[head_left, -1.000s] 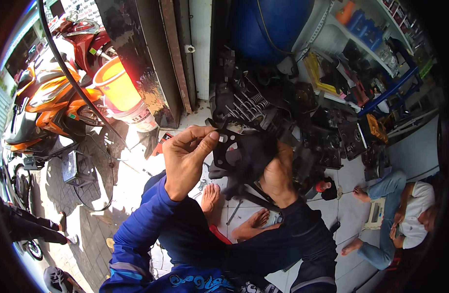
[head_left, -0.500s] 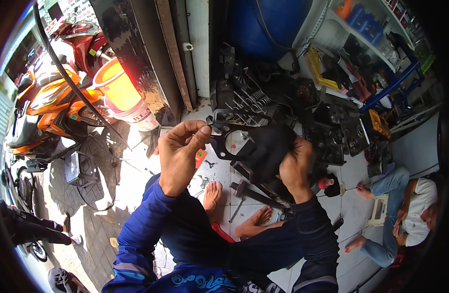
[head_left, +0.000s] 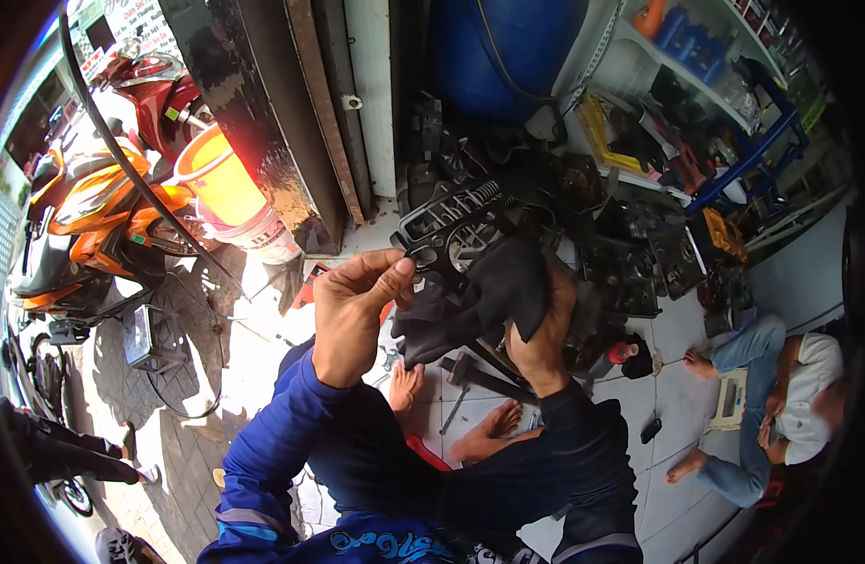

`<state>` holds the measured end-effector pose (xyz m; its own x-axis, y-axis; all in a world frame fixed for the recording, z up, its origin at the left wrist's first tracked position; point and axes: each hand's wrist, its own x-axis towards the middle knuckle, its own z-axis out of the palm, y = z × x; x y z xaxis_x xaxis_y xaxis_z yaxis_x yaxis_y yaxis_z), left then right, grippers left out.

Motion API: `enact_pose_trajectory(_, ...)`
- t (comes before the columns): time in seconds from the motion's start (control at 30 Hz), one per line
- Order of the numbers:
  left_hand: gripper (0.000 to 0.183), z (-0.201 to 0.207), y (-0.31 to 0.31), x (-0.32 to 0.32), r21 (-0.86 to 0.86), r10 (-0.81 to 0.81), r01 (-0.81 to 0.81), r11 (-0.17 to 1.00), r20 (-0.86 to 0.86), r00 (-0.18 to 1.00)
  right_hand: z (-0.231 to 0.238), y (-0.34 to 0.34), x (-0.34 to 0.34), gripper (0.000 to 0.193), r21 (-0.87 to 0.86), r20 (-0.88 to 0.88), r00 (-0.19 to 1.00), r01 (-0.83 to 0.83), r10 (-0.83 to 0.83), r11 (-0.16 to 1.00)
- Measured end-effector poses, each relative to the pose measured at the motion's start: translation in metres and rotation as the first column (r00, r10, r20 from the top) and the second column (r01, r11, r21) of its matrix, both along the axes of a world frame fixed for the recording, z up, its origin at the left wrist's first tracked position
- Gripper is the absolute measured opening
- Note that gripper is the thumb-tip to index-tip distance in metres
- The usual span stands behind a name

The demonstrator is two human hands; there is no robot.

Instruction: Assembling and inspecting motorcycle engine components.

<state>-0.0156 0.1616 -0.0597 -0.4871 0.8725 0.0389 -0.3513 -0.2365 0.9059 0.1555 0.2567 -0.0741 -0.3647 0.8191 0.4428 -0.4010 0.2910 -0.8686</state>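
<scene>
My left hand [head_left: 353, 315] pinches the near end of a black openwork bracket [head_left: 429, 228] between thumb and fingers. Rounded openings and a small ring show in the bracket, and it is held up in front of me, above the floor. My right hand [head_left: 543, 329] is closed on a black cloth [head_left: 510, 287]. The cloth lies against the bracket's right side and hangs down below it, hiding part of it. Some of my right fingers are behind the cloth.
Dark machine parts [head_left: 630, 282] crowd the floor ahead, before a blue barrel [head_left: 503, 56]. A hammer-like tool [head_left: 489, 381] and a wrench [head_left: 454, 410] lie by my bare feet. Another person [head_left: 780, 404] sits at right. Orange motorcycle [head_left: 94, 207] and bucket [head_left: 224, 174] stand at left.
The bracket has been turned, its far end now pointing up and away. My right hand has moved left and slightly down with the cloth, which now hangs lower and further left.
</scene>
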Motion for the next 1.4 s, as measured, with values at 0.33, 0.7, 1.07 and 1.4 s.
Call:
enact_pose_trajectory(0.33, 0.013, 0.001, -0.004, 0.004, -0.114, -0.112, 0.101, 0.988, -0.091, 0.990, 0.030, 0.004, 0.007, 0.018, 0.103, 0.222, 0.956, 0.172, -0.191, 0.980)
enact_pose_trajectory(0.7, 0.038, 0.000, -0.002, 0.012, -0.063, -0.178, 0.176, 0.982, -0.024, 0.984, 0.014, 0.002, 0.016, 0.008, -0.014, 0.213, 0.961, 0.182, -0.175, 0.983)
enact_pose_trajectory(1.07, 0.027, -0.026, -0.019, 0.041, -0.065, 0.004, -0.118, 0.991, -0.861, 0.509, 0.012, 0.013, 0.035, 0.025, -0.448, -0.222, 0.969, 0.000, -0.111, 0.894)
enact_pose_trajectory(1.4, 0.022, -0.021, -0.024, 0.022, 0.335, 0.385, -0.225, 0.915, -0.553, 0.739, 0.018, -0.001, 0.046, 0.017, -0.127, 0.196, 0.972, 0.156, -0.129, 0.980)
